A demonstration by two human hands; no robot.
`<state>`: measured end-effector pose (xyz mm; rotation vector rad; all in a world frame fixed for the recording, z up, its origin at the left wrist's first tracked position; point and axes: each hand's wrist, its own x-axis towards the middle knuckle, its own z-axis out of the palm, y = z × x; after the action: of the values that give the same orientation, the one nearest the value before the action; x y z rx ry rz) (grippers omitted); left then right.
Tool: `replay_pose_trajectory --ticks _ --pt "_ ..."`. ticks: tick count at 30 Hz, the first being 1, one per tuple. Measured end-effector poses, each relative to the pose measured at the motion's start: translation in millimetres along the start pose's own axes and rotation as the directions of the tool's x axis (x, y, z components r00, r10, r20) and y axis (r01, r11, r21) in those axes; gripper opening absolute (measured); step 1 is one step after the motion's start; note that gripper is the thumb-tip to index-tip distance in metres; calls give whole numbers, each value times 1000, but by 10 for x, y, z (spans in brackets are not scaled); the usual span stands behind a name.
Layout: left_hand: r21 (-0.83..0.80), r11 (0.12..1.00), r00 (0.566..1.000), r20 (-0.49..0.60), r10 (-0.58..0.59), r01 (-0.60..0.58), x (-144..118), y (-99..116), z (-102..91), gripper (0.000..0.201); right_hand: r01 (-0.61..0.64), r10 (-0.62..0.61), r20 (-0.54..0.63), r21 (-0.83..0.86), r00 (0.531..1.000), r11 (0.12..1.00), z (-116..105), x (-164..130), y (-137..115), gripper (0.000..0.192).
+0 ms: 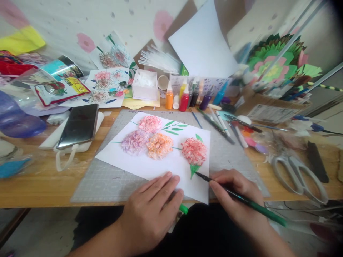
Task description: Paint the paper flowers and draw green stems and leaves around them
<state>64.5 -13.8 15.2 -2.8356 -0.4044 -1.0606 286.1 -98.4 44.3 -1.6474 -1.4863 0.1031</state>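
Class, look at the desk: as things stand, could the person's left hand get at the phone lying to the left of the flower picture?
Probably yes. The left hand lies flat on the white paper, holding a green cap, and the phone lies face up on that same side. Only bare cutting mat and desk lie between them; nothing stands in the way.

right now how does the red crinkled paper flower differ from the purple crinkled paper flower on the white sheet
The red crinkled paper flower sits far right, apart from the others; the purple crinkled paper flower sits left, touching the orange one. The red has a painted green leaf under it, near the brush tip. Both are fluffy, round.
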Motion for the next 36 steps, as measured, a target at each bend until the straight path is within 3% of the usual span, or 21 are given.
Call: replay_pose_trajectory --ticks 5,9,14,16,19,21,24,27,31,36 --pt "10 1000 999 -32 4 -3 -30 -3 34 25 -115 111 -75 -62 991 991 28 -10 24 13" --pt "2 1000 999 -49 4 -4 -12 -13 42 26 -215 212 -155 -4 965 977 94 -42 4 15" --pt "22 999 999 -2 33 -33 95 -29 -90 26 -97 176 -339 236 924 967 60 -94 125 8" --pt "29 999 998 37 42 -43 136 -23 -160 26 -45 121 -335 225 934 973 -8 -108 167 11" --pt "8 1000 998 50 24 -24 150 7 -237 25 148 -142 -121 45 983 988 -110 -137 134 37" --pt "-35 999 999 41 -13 14 123 39 -281 24 350 -345 75 -56 936 935 -143 -169 67 42" --pt "-134 986 995 2 -101 101 37 96 -373 21 520 -491 220 -94 843 849 -118 -239 -9 38" --pt "-195 963 982 -14 -190 184 -95 157 -491 22 552 -517 215 -161 828 818 -31 -317 -1 37" --pt "-291 900 946 71 -317 324 -286 247 -558 21 535 -535 66 -213 843 817 144 -406 28 30" --pt "-473 690 836 268 -479 547 -350 347 -474 24 532 -543 -21 -171 840 830 330 -502 -151 27"
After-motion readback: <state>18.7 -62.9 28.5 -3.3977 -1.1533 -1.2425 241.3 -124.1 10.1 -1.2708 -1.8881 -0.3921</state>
